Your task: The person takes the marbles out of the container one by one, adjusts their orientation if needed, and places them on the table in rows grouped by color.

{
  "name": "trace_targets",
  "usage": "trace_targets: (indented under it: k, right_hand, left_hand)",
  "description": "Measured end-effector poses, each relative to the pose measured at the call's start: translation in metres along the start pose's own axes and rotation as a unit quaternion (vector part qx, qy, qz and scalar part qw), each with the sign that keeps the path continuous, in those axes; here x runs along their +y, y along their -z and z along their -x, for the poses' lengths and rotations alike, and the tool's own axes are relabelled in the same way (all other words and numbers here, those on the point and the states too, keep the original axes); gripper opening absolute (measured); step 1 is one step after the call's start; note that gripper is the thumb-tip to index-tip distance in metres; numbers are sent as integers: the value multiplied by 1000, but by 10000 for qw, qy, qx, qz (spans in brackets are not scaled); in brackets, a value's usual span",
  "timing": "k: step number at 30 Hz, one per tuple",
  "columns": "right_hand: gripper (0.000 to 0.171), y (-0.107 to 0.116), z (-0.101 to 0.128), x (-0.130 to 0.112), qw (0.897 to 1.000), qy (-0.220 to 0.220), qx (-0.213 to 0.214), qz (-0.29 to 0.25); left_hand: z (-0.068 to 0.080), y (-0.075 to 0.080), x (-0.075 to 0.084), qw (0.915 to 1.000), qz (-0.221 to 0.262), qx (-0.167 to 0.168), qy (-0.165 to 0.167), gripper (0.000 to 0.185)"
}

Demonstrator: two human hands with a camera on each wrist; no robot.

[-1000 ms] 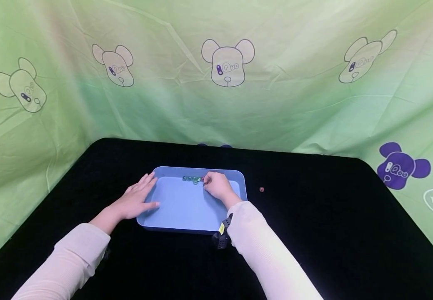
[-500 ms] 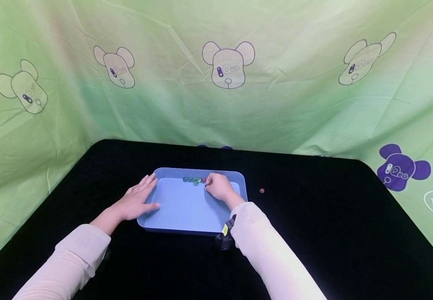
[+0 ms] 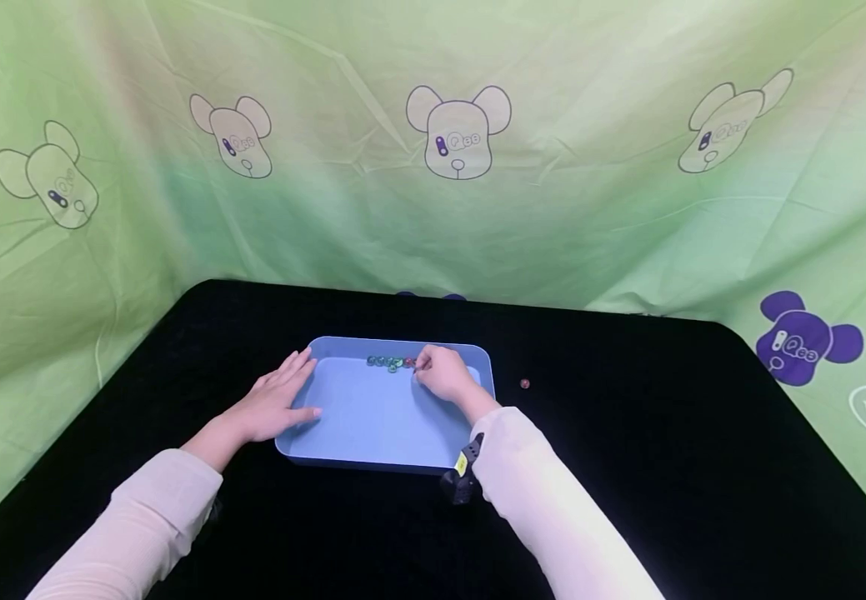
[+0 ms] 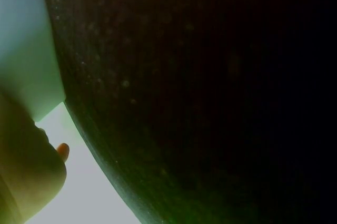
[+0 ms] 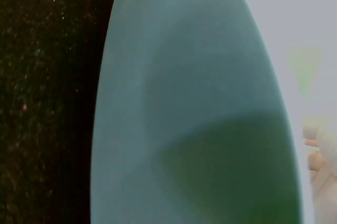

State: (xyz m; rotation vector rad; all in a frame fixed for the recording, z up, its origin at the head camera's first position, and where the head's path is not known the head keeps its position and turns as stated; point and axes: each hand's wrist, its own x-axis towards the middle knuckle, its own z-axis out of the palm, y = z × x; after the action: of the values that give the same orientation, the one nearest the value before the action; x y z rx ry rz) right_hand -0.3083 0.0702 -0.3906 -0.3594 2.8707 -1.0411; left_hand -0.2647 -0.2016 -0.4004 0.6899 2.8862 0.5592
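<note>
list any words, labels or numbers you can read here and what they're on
"Qee": printed on the face of the purple bear on the green backdrop, right side; only just legible.
Same mark, it seems, on the middle outline bear; too faint to be sure.
Marks on the other outline bears: too small to read.
Yellow tag on the right wrist device: too small to read.
Blue tray, beads, black table: no text.

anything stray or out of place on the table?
One thing: a single small red bead lies alone on the black tablecloth, right of the blue tray, while the other beads sit in a row inside the tray along its far wall. The right hand is at that row; the left hand rests on the tray's left edge.
</note>
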Motion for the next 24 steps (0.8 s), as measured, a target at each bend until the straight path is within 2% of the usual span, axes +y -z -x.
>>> trace_targets:
  k: [7, 14, 24]
  right_hand:
    - [4, 5, 3, -1, 9998, 26, 69, -177]
    - [4, 10, 6, -2, 9994, -101, -62, -312]
    - [6, 13, 11, -6, 9986, 60, -53, -518]
  left_hand:
    - [0, -1, -1, 10000, -46, -4, 33, 76]
    - [-1, -1, -2, 10000, -51, -21, 46, 76]
    - [-1, 0, -2, 10000, -38, -23, -12, 76]
